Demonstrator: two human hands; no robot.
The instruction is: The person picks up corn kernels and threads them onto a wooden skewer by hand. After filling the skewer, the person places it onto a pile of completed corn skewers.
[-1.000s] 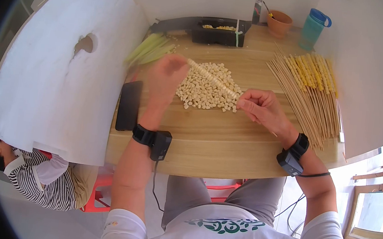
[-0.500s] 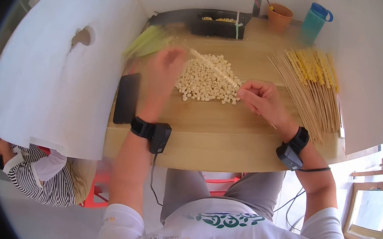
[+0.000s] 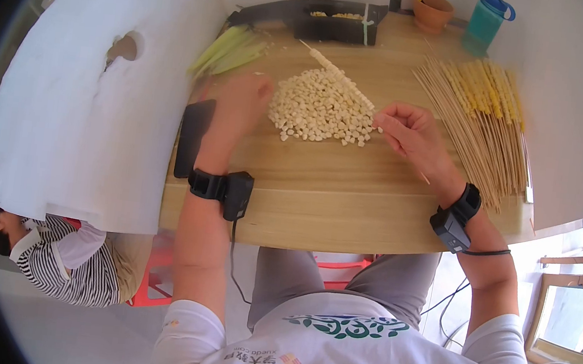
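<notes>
My right hand [image 3: 410, 134] pinches a thin wooden skewer [image 3: 342, 81] threaded with pale kernel-like pieces. The skewer slants up and left over a pile of loose pale pieces [image 3: 314, 113], its bare tip beyond the threaded row. Left of the pile, my left hand [image 3: 243, 101] is blurred and apart from the skewer; whether its fingers hold anything cannot be made out. Bare skewers [image 3: 448, 128] lie at the right beside skewers filled with yellow and pale pieces [image 3: 484, 96].
Green husks [image 3: 231, 51] and a black phone [image 3: 193, 138] lie at the left. Behind are a black tray [image 3: 334, 27], a clay pot [image 3: 431, 14] and a teal bottle [image 3: 483, 25]. White panels flank the table [image 3: 301, 219]. Another person [image 3: 71, 257] sits lower left.
My left hand has moved down and left, away from the skewer's tip. My right hand still holds the skewer, whose tip is now in plain sight. The whole view has shifted slightly.
</notes>
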